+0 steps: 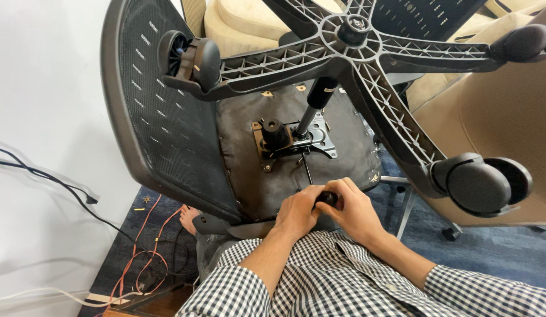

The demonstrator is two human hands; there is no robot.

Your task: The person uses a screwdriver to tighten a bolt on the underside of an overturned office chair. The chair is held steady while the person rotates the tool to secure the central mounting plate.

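Black knob or lever end (pixel 327 198) gripped between both hands at near edge of upturned seat underside (pixel 255 182): left hand (pixel 296 211) curled round it from the left, right hand (pixel 356 212) wrapped over from the right, fingers closed, most of the part hidden. Step in hand, by judgement: working the lever fitting under an overturned office chair; next move likely needs steady twist or pull with seat braced. Just beyond, thin rod (pixel 307 167) leading up to metal mechanism plate (pixel 296 141) and gas cylinder (pixel 313 105). Above, five-star base (pixel 355 53) with castors (pixel 481 186), one close over right wrist, crowding access. Mesh backrest (pixel 149 111) at left; cables (pixel 138 246) on floor; bare foot (pixel 189 218) beneath.
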